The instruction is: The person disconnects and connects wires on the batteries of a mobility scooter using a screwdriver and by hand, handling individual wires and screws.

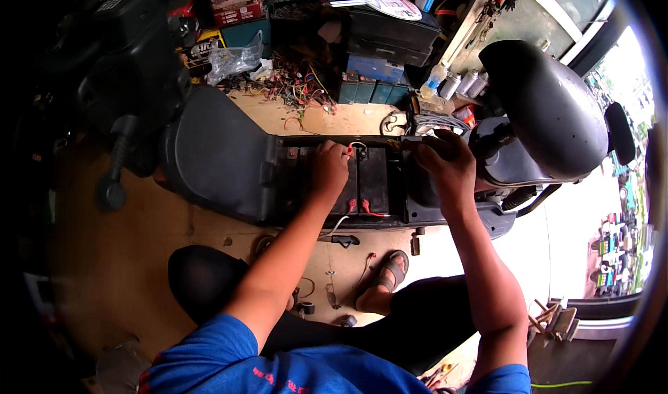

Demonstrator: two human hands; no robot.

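An electric scooter's battery bay point(396, 216) lies in front of me, holding dark batteries point(374, 178). My left hand point(330, 168) reaches over the batteries, its fingers pinched on a red wire terminal point(348, 150) at the far edge. A pale wire point(358, 143) loops beside it. Near the close edge sit two red-capped terminals point(353, 205) with a red wire. To the right, my right hand point(447, 163) is raised over the bay's right end, fingers curled together; what they hold, if anything, I cannot make out.
A black scooter seat point(219, 157) lies left of the bay; a dark rounded backrest point(546, 112) stands at right. Beyond are tangled wires point(299, 84), a plastic bag point(236, 60), a black case point(390, 35) and spray cans point(467, 82). Small parts lie around my sandalled foot point(390, 276).
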